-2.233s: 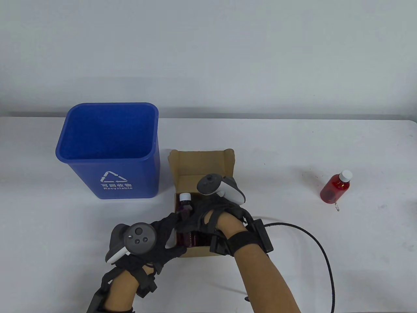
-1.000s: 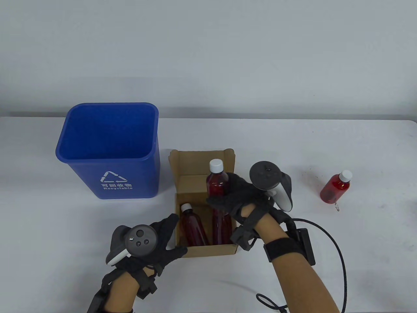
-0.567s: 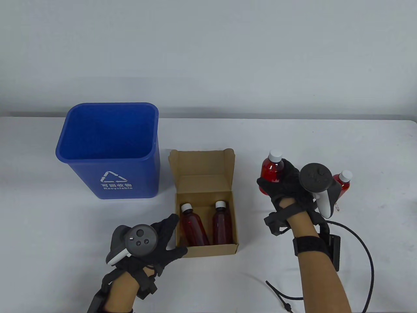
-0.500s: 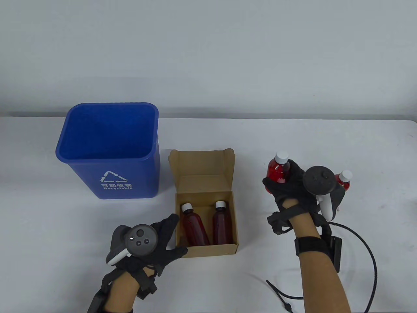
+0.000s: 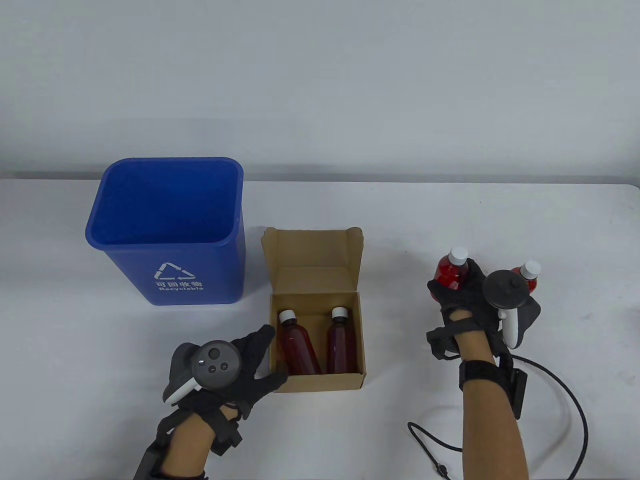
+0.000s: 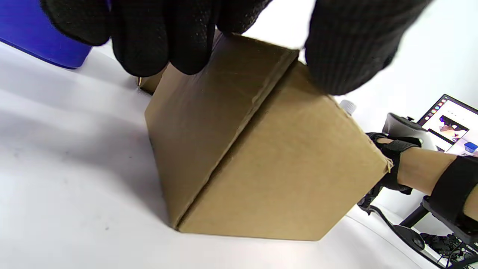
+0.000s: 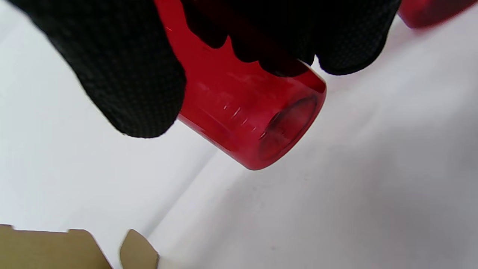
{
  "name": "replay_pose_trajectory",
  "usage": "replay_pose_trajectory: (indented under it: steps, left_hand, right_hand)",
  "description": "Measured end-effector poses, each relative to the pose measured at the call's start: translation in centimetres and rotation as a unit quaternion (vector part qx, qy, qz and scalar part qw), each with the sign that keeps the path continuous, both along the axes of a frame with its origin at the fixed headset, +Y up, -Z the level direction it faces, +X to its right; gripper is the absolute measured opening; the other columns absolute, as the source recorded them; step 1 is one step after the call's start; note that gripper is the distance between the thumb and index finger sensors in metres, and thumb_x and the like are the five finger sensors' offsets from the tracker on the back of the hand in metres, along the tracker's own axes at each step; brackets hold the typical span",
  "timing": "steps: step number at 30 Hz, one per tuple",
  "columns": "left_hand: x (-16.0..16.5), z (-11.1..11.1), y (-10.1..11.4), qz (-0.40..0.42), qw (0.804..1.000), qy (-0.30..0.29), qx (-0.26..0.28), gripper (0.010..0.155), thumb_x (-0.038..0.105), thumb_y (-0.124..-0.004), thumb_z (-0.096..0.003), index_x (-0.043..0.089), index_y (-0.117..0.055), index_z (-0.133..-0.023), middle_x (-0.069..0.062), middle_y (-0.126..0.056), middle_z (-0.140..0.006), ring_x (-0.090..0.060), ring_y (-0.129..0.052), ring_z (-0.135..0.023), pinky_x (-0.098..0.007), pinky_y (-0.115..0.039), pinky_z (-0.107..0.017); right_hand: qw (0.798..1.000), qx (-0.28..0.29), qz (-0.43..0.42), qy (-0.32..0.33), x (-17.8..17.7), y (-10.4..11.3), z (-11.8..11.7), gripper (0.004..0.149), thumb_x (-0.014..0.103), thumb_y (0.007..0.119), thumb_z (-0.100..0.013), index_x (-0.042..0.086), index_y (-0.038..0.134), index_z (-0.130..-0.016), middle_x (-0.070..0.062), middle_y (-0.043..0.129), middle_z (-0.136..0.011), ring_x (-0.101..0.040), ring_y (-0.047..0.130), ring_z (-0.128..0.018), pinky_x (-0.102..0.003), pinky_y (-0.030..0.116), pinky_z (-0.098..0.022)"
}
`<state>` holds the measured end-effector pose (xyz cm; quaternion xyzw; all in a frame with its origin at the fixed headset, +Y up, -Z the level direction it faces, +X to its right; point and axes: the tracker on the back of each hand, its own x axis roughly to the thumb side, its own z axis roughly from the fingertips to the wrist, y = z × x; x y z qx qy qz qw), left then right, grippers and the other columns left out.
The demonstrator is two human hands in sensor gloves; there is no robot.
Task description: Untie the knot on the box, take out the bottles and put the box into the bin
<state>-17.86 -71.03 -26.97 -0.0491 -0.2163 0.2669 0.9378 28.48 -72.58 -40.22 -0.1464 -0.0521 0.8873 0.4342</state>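
Fingers of my right hand are curled around a red bottle, held just off the table (base clear of the surface in the right wrist view), close beside another red bottle standing there. My left hand grips the near left corner of the cardboard box, fingers on the left wall, thumb on the front. Box sits open, flap up, right of the blue bin, with two bottles lying inside. Black cord loops on the table near my right forearm.
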Motion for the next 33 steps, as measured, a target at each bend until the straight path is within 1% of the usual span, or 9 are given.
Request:
replay_pose_trajectory:
  steps: [4,6,8,12,20,24,25,26,33]
  left_hand:
    - [0.0,0.0,0.1,-0.003,1.0,0.001,0.001,0.091,0.057,-0.08,-0.0479,0.012,-0.037,-0.114,-0.02,-0.06,-0.109,-0.056,-0.07,-0.096,-0.072,-0.057,-0.068]
    - [0.0,-0.1,0.1,-0.005,1.0,0.0,0.001,0.091,0.057,-0.08,-0.0479,0.012,-0.037,-0.114,-0.02,-0.06,-0.109,-0.056,-0.07,-0.096,-0.071,-0.057,-0.068]
    - [-0.1,-0.2,0.1,-0.003,1.0,0.001,-0.001,0.091,0.057,-0.08,-0.0478,0.013,-0.037,-0.114,-0.02,-0.06,-0.109,-0.056,-0.07,-0.096,-0.071,-0.057,-0.068]
    - [-0.3,-0.4,0.0,0.002,1.0,0.003,-0.006,0.09,0.057,-0.081,-0.0478,0.014,-0.037,-0.114,-0.02,-0.06,-0.109,-0.056,-0.07,-0.096,-0.071,-0.057,-0.068]
    - [-0.2,-0.3,0.0,-0.002,1.0,0.004,-0.002,0.091,0.057,-0.08,-0.0477,0.014,-0.036,-0.114,-0.02,-0.06,-0.109,-0.056,-0.071,-0.095,-0.071,-0.058,-0.068]
    - [-0.2,-0.2,0.0,-0.002,1.0,0.004,-0.001,0.09,0.057,-0.08,-0.0479,0.014,-0.036,-0.114,-0.023,-0.06,-0.108,-0.056,-0.071,-0.095,-0.071,-0.058,-0.068]
    - [-0.2,-0.2,0.0,-0.003,1.0,0.005,-0.001,0.09,0.057,-0.08,-0.0479,0.014,-0.036,-0.114,-0.02,-0.061,-0.108,-0.056,-0.071,-0.095,-0.071,-0.058,-0.068]
    - [-0.1,-0.2,0.0,-0.003,1.0,0.004,0.0,0.09,0.057,-0.08,-0.048,0.013,-0.036,-0.114,-0.023,-0.06,-0.108,-0.056,-0.071,-0.095,-0.071,-0.058,-0.067]
    - [-0.1,-0.1,-0.1,0.002,1.0,0.006,-0.001,0.09,0.057,-0.08,-0.048,0.013,-0.036,-0.114,-0.023,-0.06,-0.108,-0.056,-0.071,-0.095,-0.071,-0.058,-0.067]
  right_hand:
    - [0.999,-0.024,-0.025,-0.012,0.6,-1.8,-0.5,0.081,0.039,0.097,-0.04,0.018,0.046,-0.1,-0.011,0.049,-0.103,-0.042,0.07,-0.091,-0.055,0.069,-0.06]
    - [0.999,-0.031,-0.013,-0.021,0.8,-2.5,-0.6,0.081,0.038,0.098,-0.039,0.019,0.047,-0.1,-0.011,0.05,-0.103,-0.043,0.07,-0.09,-0.057,0.068,-0.061]
    - [0.999,-0.028,-0.006,-0.027,1.2,-2.8,-0.8,0.081,0.039,0.097,-0.039,0.021,0.046,-0.099,-0.011,0.051,-0.102,-0.042,0.072,-0.089,-0.055,0.069,-0.06]
    - [0.999,-0.044,-0.002,-0.03,1.2,-2.8,-0.9,0.082,0.039,0.096,-0.04,0.02,0.044,-0.101,-0.012,0.05,-0.103,-0.044,0.071,-0.089,-0.054,0.068,-0.06]
    - [0.997,-0.08,-0.006,-0.022,0.6,-2.4,0.1,0.088,0.038,0.092,-0.043,0.008,0.035,-0.102,-0.02,0.039,-0.103,-0.048,0.062,-0.091,-0.059,0.061,-0.06]
    - [0.993,-0.115,-0.002,-0.008,0.1,-1.2,1.3,0.089,0.04,0.088,-0.045,0.003,0.03,-0.102,-0.024,0.032,-0.103,-0.053,0.056,-0.092,-0.063,0.057,-0.06]
    - [0.993,-0.116,-0.001,-0.005,-0.1,-0.9,1.6,0.092,0.04,0.087,-0.045,0.003,0.026,-0.102,-0.024,0.029,-0.103,-0.053,0.054,-0.092,-0.063,0.056,-0.061]
    - [0.994,-0.112,0.004,-0.001,-0.3,-0.2,2.0,0.093,0.04,0.087,-0.046,0.002,0.024,-0.102,-0.025,0.026,-0.103,-0.053,0.052,-0.092,-0.064,0.054,-0.061]
    - [0.999,-0.022,0.033,0.02,-2.9,5.7,4.4,0.094,0.041,0.084,-0.048,0.001,0.018,-0.102,-0.025,0.02,-0.103,-0.054,0.045,-0.092,-0.065,0.049,-0.062]
